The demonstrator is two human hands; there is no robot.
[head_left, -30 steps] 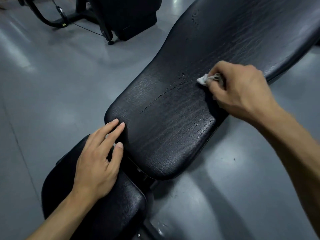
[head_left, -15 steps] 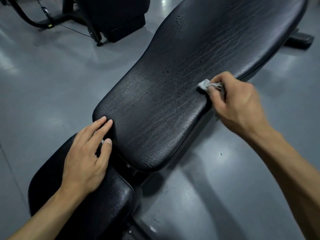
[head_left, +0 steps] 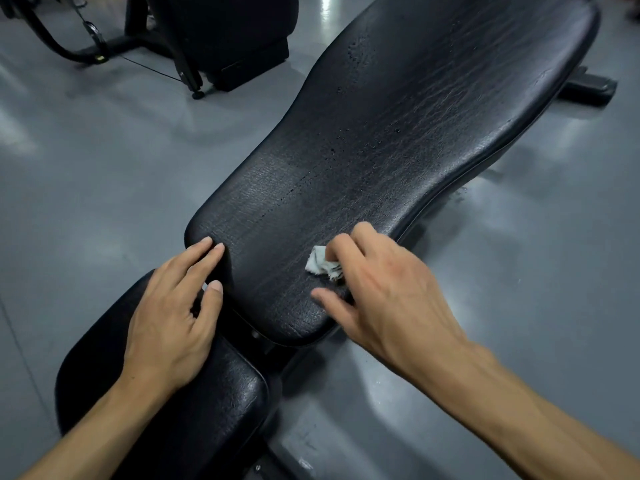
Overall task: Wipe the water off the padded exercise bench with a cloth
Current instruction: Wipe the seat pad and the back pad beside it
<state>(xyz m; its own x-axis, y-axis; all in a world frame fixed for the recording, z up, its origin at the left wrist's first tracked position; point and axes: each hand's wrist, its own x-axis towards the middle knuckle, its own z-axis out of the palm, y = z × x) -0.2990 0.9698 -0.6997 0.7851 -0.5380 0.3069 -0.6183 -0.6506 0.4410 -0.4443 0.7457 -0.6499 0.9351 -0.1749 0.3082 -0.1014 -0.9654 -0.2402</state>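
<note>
Right hand (head_left: 388, 289) presses a crumpled white cloth (head_left: 320, 260) under curled fingers onto the near end of the black bench pad (head_left: 398, 133). Left hand (head_left: 173, 306) rests flat, fingers straight, spanning the seat pad (head_left: 194, 410) and the bench pad's edge. Water droplets (head_left: 356, 51) remain farther up.

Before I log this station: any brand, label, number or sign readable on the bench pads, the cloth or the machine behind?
None can be read.
Back pad: no print, only cracked black vinyl and water droplets.
Seat pad: no label visible.
Cloth, held by the right hand: plain white, no tag.
Machine behind: a small yellowish spot on its base tube, too small to tell if it is text.
Left hand covers no marking that shows.
</note>
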